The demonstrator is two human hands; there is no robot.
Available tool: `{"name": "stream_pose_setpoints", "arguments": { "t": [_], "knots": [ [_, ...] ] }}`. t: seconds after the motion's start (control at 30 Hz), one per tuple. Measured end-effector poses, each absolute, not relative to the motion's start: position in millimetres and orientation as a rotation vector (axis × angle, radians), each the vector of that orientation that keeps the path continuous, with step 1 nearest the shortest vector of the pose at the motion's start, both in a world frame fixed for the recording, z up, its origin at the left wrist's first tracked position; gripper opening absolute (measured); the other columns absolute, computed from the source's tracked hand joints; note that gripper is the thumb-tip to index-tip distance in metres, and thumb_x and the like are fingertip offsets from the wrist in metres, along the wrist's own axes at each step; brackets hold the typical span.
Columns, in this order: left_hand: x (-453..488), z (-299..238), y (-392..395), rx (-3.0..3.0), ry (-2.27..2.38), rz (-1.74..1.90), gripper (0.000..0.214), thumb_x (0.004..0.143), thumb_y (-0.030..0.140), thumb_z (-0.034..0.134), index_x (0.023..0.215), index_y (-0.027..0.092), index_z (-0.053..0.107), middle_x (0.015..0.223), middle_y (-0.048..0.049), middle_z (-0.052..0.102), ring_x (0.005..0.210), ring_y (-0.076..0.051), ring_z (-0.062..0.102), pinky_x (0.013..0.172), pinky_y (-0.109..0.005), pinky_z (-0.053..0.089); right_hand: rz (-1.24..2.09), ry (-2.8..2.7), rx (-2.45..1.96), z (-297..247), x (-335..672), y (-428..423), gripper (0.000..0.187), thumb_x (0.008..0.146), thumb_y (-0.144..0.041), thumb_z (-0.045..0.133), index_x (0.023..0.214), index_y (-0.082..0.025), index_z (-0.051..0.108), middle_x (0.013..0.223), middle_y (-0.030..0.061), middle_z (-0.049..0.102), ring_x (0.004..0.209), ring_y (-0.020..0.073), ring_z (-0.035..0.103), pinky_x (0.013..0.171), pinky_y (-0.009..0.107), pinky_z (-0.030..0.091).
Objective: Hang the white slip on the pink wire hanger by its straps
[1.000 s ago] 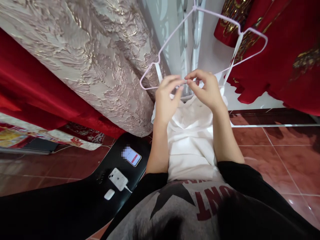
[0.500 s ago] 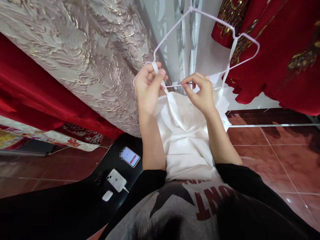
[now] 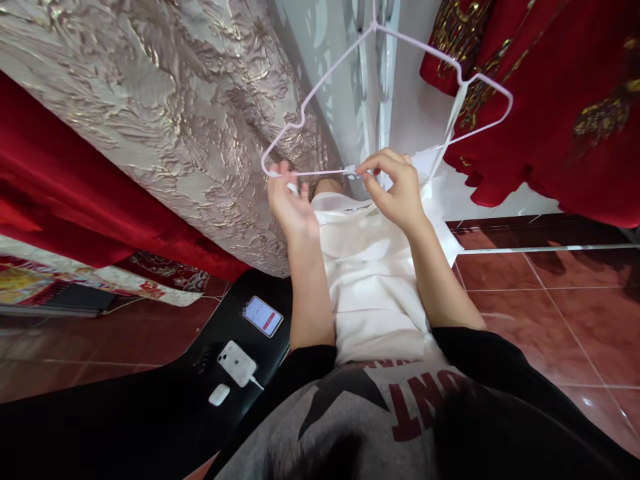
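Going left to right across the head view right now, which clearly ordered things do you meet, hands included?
Dark spiral-bound notebook, white phone with a white cable plugged in, left hand, right hand, red gold-embroidered cloth.

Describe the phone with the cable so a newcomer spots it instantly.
Find the glossy black surface at the picture's lower left. Three small things lie there; take the middle one, the pale phone between the lit-screen phone and the small white case. It alone lies back up, camera lenses showing, with a white cable at one end.
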State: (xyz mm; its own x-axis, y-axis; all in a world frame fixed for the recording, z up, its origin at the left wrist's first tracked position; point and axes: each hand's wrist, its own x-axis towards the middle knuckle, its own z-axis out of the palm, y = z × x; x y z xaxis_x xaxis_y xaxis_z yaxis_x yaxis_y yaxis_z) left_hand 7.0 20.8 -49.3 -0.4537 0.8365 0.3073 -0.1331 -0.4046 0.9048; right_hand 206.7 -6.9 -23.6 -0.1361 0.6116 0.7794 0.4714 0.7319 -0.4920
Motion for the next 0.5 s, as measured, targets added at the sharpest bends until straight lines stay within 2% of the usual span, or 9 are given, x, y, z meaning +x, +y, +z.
{"name": "stream_pose_setpoints", "arguments": {
  "t": [0.1, 0.2, 0.33, 0.4, 0.5],
  "knots": [
    [46.5, -48.5, 13.8, 1.447, 1.047, 1.702, 0.043, 0.104, 0.048, 0.023, 0.135, 0.027, 0.044, 0.144, -0.009, 0.05, 0.133, -0.021, 0.049, 0.097, -0.035, 0.05, 0.176, -1.807, -0.814, -20.0, 205.8, -12.4, 0.018, 0.093, -0.034, 0.049, 0.09, -0.025, 0.064, 0.097, 0.0004, 0.068, 0.095, 0.017, 0.062, 0.099, 0.042, 0.041],
    [73.1, -40.6, 1.8, 1.53, 1.034, 1.714, 0.038, 0.107, 0.039, 0.02, 0.126, 0.024, 0.048, 0.122, -0.0112, 0.064, 0.124, -0.022, 0.057, 0.094, -0.037, 0.052, 0.072, -1.668, -0.827, -17.0, 216.7, -15.7, 0.015, 0.093, -0.031, 0.048, 0.093, -0.026, 0.062, 0.103, 0.0023, 0.065, 0.105, 0.0195, 0.06, 0.102, 0.044, 0.041],
    [72.7, -35.2, -3.1, 1.572, 1.094, 1.756, 0.037, 0.108, 0.04, 0.017, 0.121, 0.026, 0.049, 0.11, -0.0099, 0.066, 0.12, -0.019, 0.06, 0.087, -0.033, 0.054, -0.156, -1.119, -0.92, -19.8, 249.6, -4.9, 0.027, 0.09, -0.019, 0.044, 0.113, -0.025, 0.056, 0.12, 0.0081, 0.056, 0.118, 0.0221, 0.053, 0.102, 0.045, 0.041],
    [67.6, -35.1, -1.7, 1.574, 1.104, 1.771, 0.036, 0.108, 0.04, 0.017, 0.119, 0.027, 0.049, 0.109, -0.0096, 0.066, 0.117, -0.019, 0.061, 0.083, -0.031, 0.054, -0.048, -1.079, -0.957, -24.4, 264.5, 5.3, 0.033, 0.087, -0.017, 0.049, 0.119, -0.024, 0.053, 0.122, 0.0106, 0.056, 0.116, 0.0227, 0.055, 0.095, 0.042, 0.044],
    [65.5, -35.2, 0.2, 1.51, 1.095, 1.801, 0.032, 0.108, 0.032, 0.018, 0.116, 0.027, 0.049, 0.105, -0.0088, 0.066, 0.112, -0.018, 0.064, 0.079, -0.03, 0.054, 0.2, -1.238, -0.993, -30.2, 274.1, 16.1, 0.031, 0.087, -0.024, 0.056, 0.117, -0.023, 0.056, 0.111, 0.0109, 0.062, 0.101, 0.0224, 0.06, 0.084, 0.04, 0.047]
  ]
}}
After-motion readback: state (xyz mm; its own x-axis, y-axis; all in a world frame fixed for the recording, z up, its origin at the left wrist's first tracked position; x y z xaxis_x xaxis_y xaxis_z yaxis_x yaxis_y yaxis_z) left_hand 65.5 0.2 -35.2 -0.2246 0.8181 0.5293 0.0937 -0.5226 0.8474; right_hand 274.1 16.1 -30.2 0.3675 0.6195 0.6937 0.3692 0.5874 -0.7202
